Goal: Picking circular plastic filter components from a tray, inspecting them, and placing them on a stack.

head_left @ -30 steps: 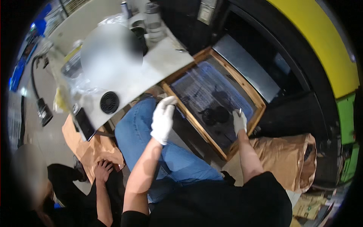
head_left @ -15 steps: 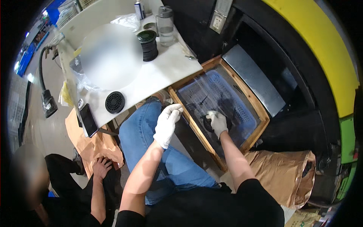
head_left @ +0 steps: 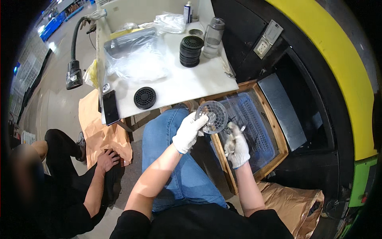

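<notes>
My gloved left hand [head_left: 190, 130] grips the edge of a round slotted disc [head_left: 216, 116], which looks grey and shiny under the light. It is tilted up above the near side of a wood-framed tray. Just right of the disc, my gloved right hand [head_left: 237, 146] is closed, its fingers curled. A small dark object shows at its fingertips, too small to make out. Beneath lies a blue plastic basket [head_left: 264, 137] inside the wooden frame [head_left: 281, 137]. On the white table, one black slotted disc [head_left: 145, 98] lies flat, and a stack of similar discs [head_left: 190, 55] stands farther back.
The white table [head_left: 187, 85] carries a clear bottle [head_left: 213, 38], a spray can [head_left: 188, 12], plastic bags [head_left: 139, 63] and a phone [head_left: 111, 107]. A flexible lamp [head_left: 74, 71] hangs left. Another person's hand [head_left: 108, 160] rests nearby. Brown paper [head_left: 292, 203] lies at lower right.
The slotted disc has come up from the tray into my left hand. My right hand has lifted and moved nearer to the left. The view has shifted, so the table sits farther right.
</notes>
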`<state>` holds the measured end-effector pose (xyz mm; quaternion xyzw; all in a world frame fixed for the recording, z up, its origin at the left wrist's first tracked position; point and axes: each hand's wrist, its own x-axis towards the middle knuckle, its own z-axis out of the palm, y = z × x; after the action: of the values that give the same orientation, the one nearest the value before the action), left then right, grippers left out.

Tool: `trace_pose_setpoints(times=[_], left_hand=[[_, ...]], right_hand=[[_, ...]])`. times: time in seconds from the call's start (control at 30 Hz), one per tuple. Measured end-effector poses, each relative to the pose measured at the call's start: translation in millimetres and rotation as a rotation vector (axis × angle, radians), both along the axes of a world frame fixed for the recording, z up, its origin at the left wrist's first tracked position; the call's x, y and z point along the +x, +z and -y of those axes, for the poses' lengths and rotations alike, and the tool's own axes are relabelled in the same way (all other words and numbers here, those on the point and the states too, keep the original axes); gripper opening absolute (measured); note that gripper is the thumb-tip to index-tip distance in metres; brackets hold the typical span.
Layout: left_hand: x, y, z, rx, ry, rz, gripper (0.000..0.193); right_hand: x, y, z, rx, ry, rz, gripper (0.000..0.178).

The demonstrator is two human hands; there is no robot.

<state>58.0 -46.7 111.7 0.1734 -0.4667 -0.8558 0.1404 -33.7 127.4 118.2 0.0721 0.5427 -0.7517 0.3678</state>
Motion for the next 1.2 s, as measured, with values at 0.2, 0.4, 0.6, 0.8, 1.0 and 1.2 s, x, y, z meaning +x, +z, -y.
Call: trace_pose_setpoints(times=[0.2, 0.4, 0.6, 0.8, 1.0, 1.2], left_hand=[[4, 3, 0, -0.095, -0.029, 0.003, 0.025], [3, -3, 1, -0.267, -0.044, 0.025, 0.023], [3, -9, 3, -0.2, -0.067, 0.028, 0.021], [-3, -13, 2, -0.074, 0.018, 0.011, 0.023], [1, -10, 2, -0.31, -0.2, 0.065, 0.024], [-4, -12, 6, 0.013, 0.053, -0.111, 0.036]], right_hand=[[-9, 44, 1, 0.38, 0.54, -0.605, 0.035], [-21, 59, 8, 0.512, 1.068, -0.43, 0.034], [-19, 39, -3, 0.497, 0.992, -1.122, 0.02], [-44, 13, -8, 0.762, 0.312, -1.082, 0.029], [-48, 49, -3, 0.544, 0.452, -0.609, 0.031], [-7, 55, 27, 0.259, 0.424, -0.432, 0.014]])
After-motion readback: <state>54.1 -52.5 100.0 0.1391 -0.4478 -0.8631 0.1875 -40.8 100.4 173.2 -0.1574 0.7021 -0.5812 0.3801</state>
